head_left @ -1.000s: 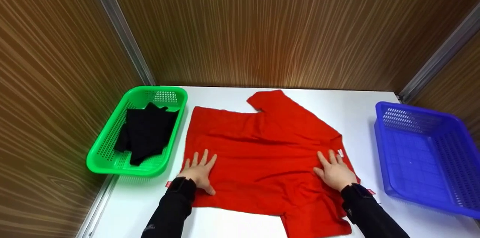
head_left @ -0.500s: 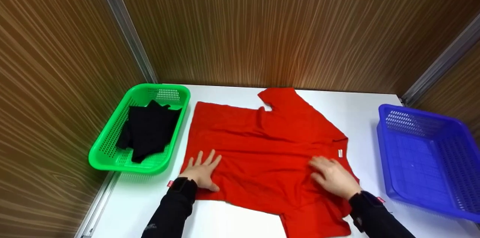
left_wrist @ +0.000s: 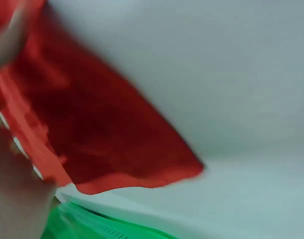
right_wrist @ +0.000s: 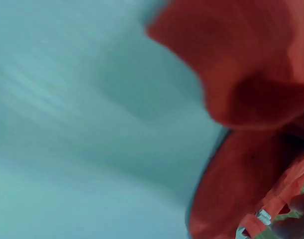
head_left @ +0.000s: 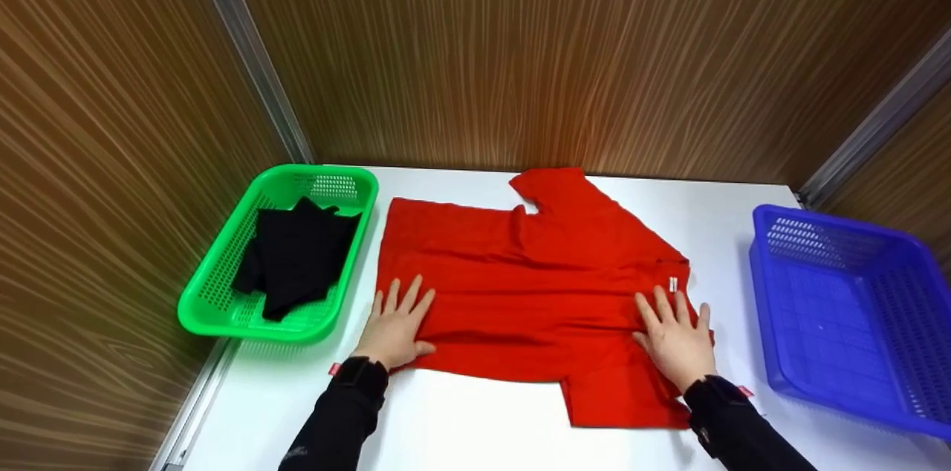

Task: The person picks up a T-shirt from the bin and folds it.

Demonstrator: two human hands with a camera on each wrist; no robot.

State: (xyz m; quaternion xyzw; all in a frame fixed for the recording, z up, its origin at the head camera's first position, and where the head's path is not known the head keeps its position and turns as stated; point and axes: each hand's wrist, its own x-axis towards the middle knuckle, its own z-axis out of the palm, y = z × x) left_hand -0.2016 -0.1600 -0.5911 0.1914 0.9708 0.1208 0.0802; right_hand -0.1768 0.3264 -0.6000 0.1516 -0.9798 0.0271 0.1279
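A red T-shirt (head_left: 490,293) lies spread on the white table, its hem toward the left and its collar, with a small white label (head_left: 673,284), toward the right. One sleeve points to the back wall, the other to the front. My left hand (head_left: 394,326) rests on the shirt near the hem's front corner, fingers spread. On the collar side my right hand (head_left: 674,341) lies with fingers straight and spread over the cloth. Shallow creases run across the body of the shirt. Both wrist views show the red cloth close up, partly blurred.
A green basket (head_left: 197,307) with folded black cloth (head_left: 301,255) inside stands to the left. To the right is a blue basket (head_left: 832,322). Wood-patterned walls (head_left: 520,55) enclose the white table (head_left: 446,426) at the back and sides.
The shirt's front edge and front sleeve have shifted away from me, toward the back. My right hand, fingers bunched half a second ago, is now spread flat; my left hand stays near the hem.
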